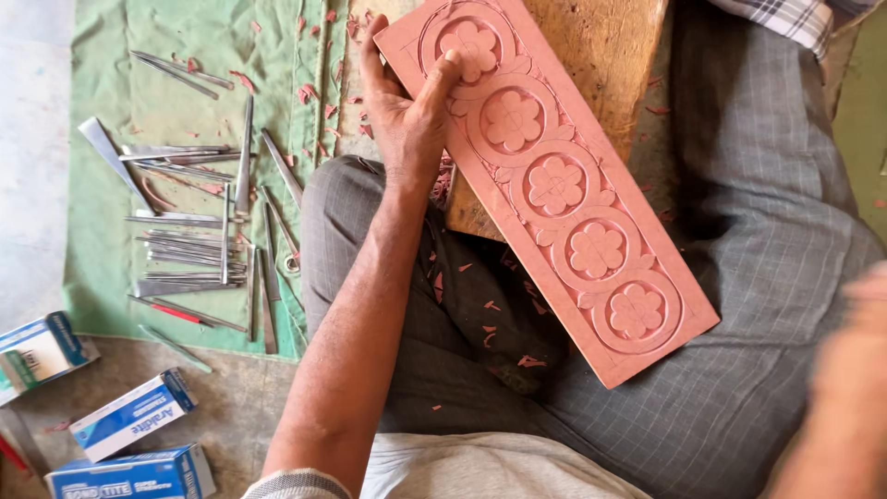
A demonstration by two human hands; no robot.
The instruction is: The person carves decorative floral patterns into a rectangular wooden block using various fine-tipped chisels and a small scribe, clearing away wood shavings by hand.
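The left hand (407, 115) clasps the far end of the carved pink panel (554, 185) — thumb pressed on the top rosette, fingers curled behind its edge. The panel lies slanted across the lap and a wooden block (605, 46). Steadying it there seems wise. The right hand (845, 388) is blurred — grip unclear. Chisels (199, 240) lie on green cloth (139, 111).

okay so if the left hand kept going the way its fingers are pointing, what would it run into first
The left hand points up the picture, along the carved pink panel it grips. Beyond its fingertips lies the wooden block with scattered pink chips; depth is unclear.
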